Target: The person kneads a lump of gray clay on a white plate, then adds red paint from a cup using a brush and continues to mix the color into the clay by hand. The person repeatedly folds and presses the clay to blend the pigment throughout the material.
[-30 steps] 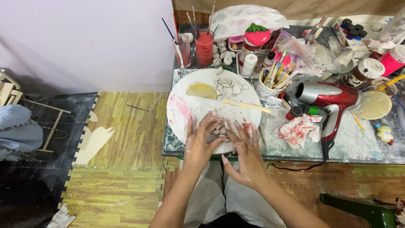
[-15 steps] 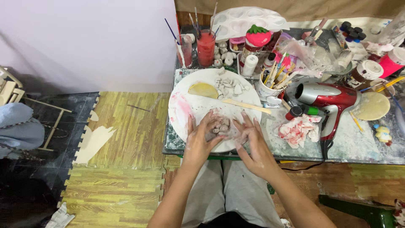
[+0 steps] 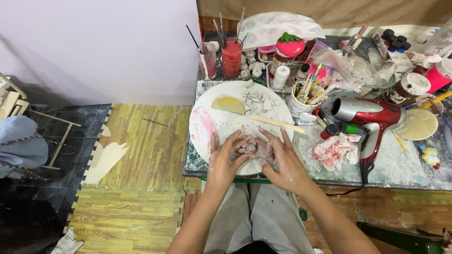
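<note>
A cluttered table [image 3: 391,169] bears a round white board [image 3: 207,113] and red hairdryer [image 3: 372,115].

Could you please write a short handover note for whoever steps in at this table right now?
Left hand and right hand: both cupped around a small heap of grey clay bits on the round white board.
On the board: more clay pieces at the far edge, a yellow wedge, a wooden stick.
Beside it: red hairdryer, brush cup.
Done: bits gathered into one heap.
Left: heap not yet pressed into one lump.
</note>
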